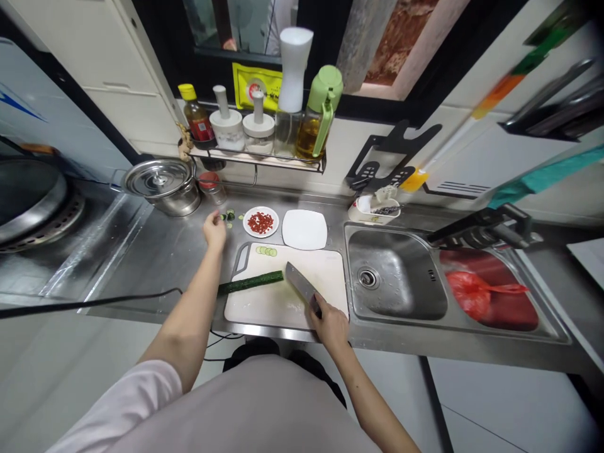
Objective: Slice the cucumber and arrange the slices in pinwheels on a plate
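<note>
My right hand (331,323) is wrapped round the handle of a knife (302,284), its blade slanting up and left over the white cutting board (325,267). A long cucumber (255,282) lies across the board's left side, its cut end near the blade. Several thin cucumber slices (267,251) lie overlapped near the board's top edge. My left hand (215,230) is off the board at the upper left, beside small green cucumber scraps (230,216) on the counter. Its fingers are bent together; whatever they may hold is too small to name.
Behind the board are a plate of chopped red pieces (261,222) and a white square plate (304,229). A steel pot (163,185) and a red-lidded jar (212,187) stand left. The sink (396,274) adjoins the board's right; a bottle shelf (264,158) hangs above.
</note>
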Demonstrator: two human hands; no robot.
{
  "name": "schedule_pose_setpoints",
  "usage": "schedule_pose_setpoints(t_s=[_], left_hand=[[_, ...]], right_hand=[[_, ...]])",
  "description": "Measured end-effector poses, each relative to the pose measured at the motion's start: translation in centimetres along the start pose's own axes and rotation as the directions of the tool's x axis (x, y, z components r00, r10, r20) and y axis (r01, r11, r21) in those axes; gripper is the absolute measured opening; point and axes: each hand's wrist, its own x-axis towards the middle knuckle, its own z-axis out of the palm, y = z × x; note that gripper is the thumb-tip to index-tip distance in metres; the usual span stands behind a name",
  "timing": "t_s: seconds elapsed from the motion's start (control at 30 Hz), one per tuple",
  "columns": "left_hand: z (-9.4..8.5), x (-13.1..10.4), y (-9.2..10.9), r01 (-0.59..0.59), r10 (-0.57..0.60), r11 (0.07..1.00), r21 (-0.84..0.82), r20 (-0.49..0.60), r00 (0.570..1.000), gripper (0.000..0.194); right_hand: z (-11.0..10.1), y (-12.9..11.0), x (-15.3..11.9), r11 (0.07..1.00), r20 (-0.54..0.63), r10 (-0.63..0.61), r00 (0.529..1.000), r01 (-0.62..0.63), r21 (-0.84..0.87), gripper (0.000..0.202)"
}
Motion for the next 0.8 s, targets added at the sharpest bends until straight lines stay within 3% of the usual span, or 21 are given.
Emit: schedule_pose_setpoints(t_s=[0.03, 0.13, 0.17, 0.23, 0.3, 0.4, 0.57, 0.63, 0.8], left_hand=[[-0.1, -1.8, 0.1, -0.037, 0.037, 0.999, 0.002, 0.004, 0.999, 0.035], [-0.3, -8.4, 0.1, -0.227, 0.217, 0.974, 0.026, 0.203, 0.955, 0.028], [-0.4, -10.6, -0.1, -0.31, 0.289, 0.95, 0.028, 0.298, 0.91, 0.026], [-0.7, -14.2, -0.6, -0.488, 0.424, 0.872, 0.023, 0.458, 0.781, 0.022], [-1.1, -16.6, -1.2, -0.595, 0.498, 0.804, 0.015, 0.528, 0.688, 0.021], [-1.5, -17.9, -1.9, -0.676, 0.561, 0.737, 0.008, 0.551, 0.618, 0.022], [-0.9, -18.2, -2.0, -0.748, 0.638, 0.661, -0.06, 0.568, 0.519, 0.024], [-0.5, -18.4, -1.9, -0.756, 0.645, 0.652, -0.06, 0.569, 0.51, 0.025], [0.3, -18.7, -1.9, -0.751, 0.63, 0.66, -0.02, 0.561, 0.538, 0.026]], right_hand=[[-0.1, -0.2, 0.0, 0.999, 0.02, 0.023, 1.0, -0.024, 0.025, 0.045], [-0.2, -0.9, 0.2, 0.992, 0.098, 0.092, 0.991, -0.1, 0.078, 0.041], [-0.3, -1.2, 0.3, 0.989, 0.126, 0.107, 0.986, -0.118, 0.089, 0.041], [-0.6, -1.7, 0.5, 0.984, 0.179, 0.119, 0.977, -0.14, 0.107, 0.039], [-0.9, -2.2, 0.7, 0.984, 0.216, 0.107, 0.971, -0.135, 0.118, 0.038], [-1.4, -3.2, 0.7, 0.987, 0.239, 0.072, 0.968, -0.104, 0.123, 0.038], [-1.4, -4.8, 0.3, 0.994, 0.266, 0.022, 0.964, -0.049, 0.097, 0.038], [-1.3, -5.2, 0.2, 0.995, 0.269, 0.011, 0.963, -0.037, 0.09, 0.038], [-1.1, -5.6, 0.2, 0.996, 0.27, 0.007, 0.963, -0.031, 0.086, 0.037]])
